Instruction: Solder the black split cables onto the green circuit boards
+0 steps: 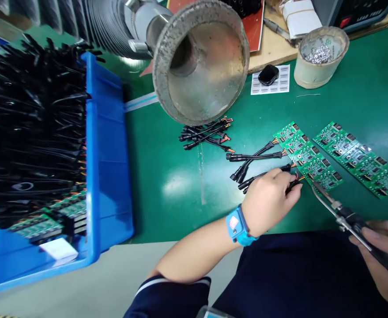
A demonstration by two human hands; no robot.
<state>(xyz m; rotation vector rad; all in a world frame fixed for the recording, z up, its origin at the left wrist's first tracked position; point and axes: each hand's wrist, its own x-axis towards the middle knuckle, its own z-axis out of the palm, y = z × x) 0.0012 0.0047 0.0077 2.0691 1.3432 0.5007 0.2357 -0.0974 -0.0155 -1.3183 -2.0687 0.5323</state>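
Observation:
My left hand (270,201), with a blue wrist strap (238,226), pinches a short black cable (292,183) whose bare coloured wires meet the edge of a green circuit board panel (313,154). In my right hand (381,251) is a soldering iron (349,216) with a thin metal feed tube along it. Its tip points at the panel's near corner, by those wires; whether it touches, I cannot tell. Several black cables (256,157) run leftward from the same panel. A second green panel (359,159) lies to the right.
Loose black cables (207,134) lie under a fume extractor hood (202,66). At left stands a blue bin (109,154) full of cables and boards. Farther back are a tub of metal shavings (321,66), a label sheet (283,81) with a small black object, and a soldering station (355,13).

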